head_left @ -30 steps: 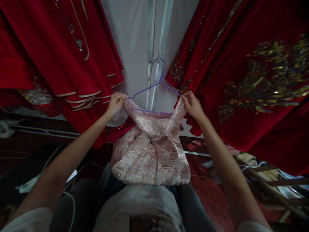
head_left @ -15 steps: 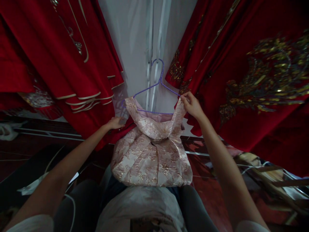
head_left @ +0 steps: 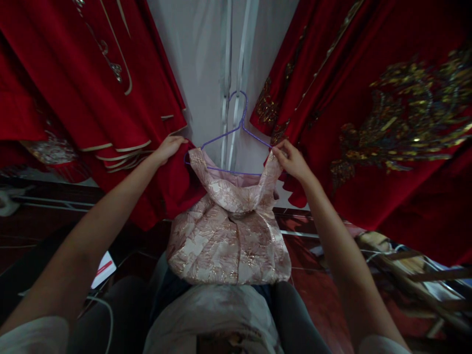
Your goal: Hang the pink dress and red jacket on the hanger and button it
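Note:
A pale pink brocade dress (head_left: 236, 241) with gold pattern hangs by its wide straps on a purple hanger (head_left: 241, 123), its lower part folded over my lap. My right hand (head_left: 293, 160) pinches the right strap at the hanger's end. My left hand (head_left: 171, 147) is closed on the edge of a dark red cloth (head_left: 180, 184) and holds it up beside the left strap, a little apart from it. The red cloth runs down behind the left side of the dress, where its lower part is hidden. The fingertips of my left hand are partly covered by the cloth.
Red garments (head_left: 121, 98) with cream-edged hems hang on the left. On the right hangs a red garment with gold sequins (head_left: 416, 113). Pale metal rails (head_left: 239, 44) run up the middle. A wooden frame (head_left: 409, 275) stands at lower right; a white cable (head_left: 108, 314) lies by my left leg.
My left hand has risen beside the left strap, lifting the red cloth with it. My right hand stays on the right strap. A white and red card shows more at lower left.

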The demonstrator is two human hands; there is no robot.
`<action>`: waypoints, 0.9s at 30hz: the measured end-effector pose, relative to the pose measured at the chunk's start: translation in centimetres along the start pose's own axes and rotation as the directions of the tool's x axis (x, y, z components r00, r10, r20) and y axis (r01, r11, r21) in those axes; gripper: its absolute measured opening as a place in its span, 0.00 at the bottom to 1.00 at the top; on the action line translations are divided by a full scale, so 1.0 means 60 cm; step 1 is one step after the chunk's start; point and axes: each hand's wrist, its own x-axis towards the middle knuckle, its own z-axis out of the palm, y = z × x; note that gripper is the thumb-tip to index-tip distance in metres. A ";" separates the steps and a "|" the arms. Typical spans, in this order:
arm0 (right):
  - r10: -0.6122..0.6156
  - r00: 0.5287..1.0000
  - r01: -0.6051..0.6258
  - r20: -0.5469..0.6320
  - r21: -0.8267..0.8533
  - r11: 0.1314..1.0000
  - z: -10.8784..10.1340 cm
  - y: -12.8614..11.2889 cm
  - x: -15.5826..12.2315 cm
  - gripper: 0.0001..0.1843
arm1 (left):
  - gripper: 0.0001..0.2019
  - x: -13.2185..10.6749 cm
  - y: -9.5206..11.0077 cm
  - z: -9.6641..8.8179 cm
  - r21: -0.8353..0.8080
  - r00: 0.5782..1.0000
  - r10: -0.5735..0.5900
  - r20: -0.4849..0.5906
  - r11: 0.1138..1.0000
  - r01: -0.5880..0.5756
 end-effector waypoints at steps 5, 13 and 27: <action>0.054 0.993 -0.063 0.108 0.075 0.995 -0.015 -0.025 -0.006 0.19 | 0.14 -0.050 0.168 0.058 -0.121 0.925 0.352 0.143 0.934 -0.336; 0.246 0.809 -0.313 0.534 0.036 0.949 -0.013 -0.007 0.065 0.28 | 0.14 -0.075 0.185 0.095 -0.035 0.795 0.499 0.344 0.853 -0.521; 0.122 0.799 -0.131 0.588 -0.028 0.991 0.117 -0.033 0.122 0.18 | 0.12 -0.053 0.131 0.089 0.205 0.759 0.440 0.480 0.785 -0.585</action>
